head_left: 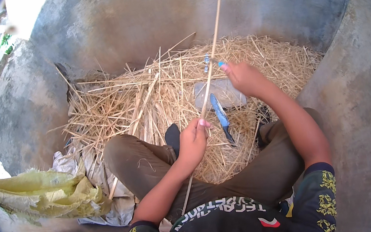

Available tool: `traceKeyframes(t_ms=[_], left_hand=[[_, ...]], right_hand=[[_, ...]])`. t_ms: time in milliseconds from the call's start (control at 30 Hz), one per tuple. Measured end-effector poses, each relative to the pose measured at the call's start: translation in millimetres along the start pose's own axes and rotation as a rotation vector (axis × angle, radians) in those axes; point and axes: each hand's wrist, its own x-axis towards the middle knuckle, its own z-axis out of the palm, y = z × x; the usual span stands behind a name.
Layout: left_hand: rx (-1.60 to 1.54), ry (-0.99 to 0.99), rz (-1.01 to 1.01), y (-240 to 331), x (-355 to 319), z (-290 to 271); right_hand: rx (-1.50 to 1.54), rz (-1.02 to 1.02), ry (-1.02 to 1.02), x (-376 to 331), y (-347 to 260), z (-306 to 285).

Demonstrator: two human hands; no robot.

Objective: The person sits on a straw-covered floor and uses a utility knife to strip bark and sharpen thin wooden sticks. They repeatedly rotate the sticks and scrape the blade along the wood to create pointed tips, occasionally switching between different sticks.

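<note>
The floor (359, 105) is bare grey concrete, stained and mottled, and it rises at the far side into a curved grey wall (170, 9) of the same stuff. A wide heap of dry straw (143, 88) covers the floor in the middle, spreading from the left to the far right, with longer stalks sticking out at its left edge. On the straw lies a flat grey stone (225, 92), and just near of it a knife (220, 113) with a blue blade and dark handle. To the near left a crumpled yellow-green sack (40, 193) lies on pale sheeting (108, 207).

The person sits cross-legged in brown trousers, knees spread over the straw. The left hand (193, 138) is closed around the lower part of a long thin stick (211, 69), which slants up and away toward the far wall. The right hand (241, 77) is closed and touches the stick higher up, gripping a small tool with a blue end (222, 64); what kind of tool it is cannot be made out.

The stick's near end passes behind the left wrist and shows again below it, over the lap. Two small pale blue spots beside the stick are too small to tell. At the far left a bright opening is blown out, and something blue at the left rim is cut off. The dark thing under the right forearm is mostly hidden.
</note>
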Motion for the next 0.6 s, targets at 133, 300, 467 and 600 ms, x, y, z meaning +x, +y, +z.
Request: traceKeyframes(t_ms=[133, 300, 467, 600], left_hand=[[-0.382, -0.057, -0.187, 17, 0, -9], [-0.474, -0.069, -0.232, 22, -2, -8], [-0.522, -0.041, -0.234, 20, 4, -11], [-0.533, -0.071, -0.263, 25, -4, -12]], right_hand=[[-0.012, -0.27, -0.05, -33, -37, 23], [-0.053, -0.432, 0.041, -29, -38, 31], [-0.074, -0.42, 0.054, -15, -38, 33], [-0.069, -0.165, 0.09, 5, -19, 21]])
